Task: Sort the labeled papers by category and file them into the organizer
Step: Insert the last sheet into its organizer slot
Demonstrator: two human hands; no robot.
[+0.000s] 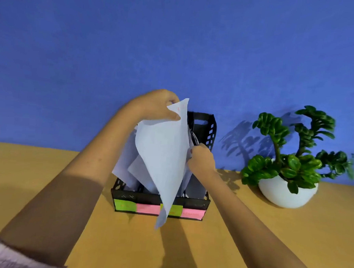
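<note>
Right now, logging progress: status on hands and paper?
Left hand pinching sheet top. Right hand at its edge. Sheet over organizer, not filed. Nothing blocking.

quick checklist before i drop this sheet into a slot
1. Left hand pinches the sheet at its top corner: ok.
2. Right hand on the sheet's right edge: ok.
3. Lower tip inside the organizer: not ok, it hangs over the front sticky labels.
4. Sheet's red mark readable: cannot tell.
5. Label wording readable: cannot tell.
6. Plant clear of the work: ok.
</note>
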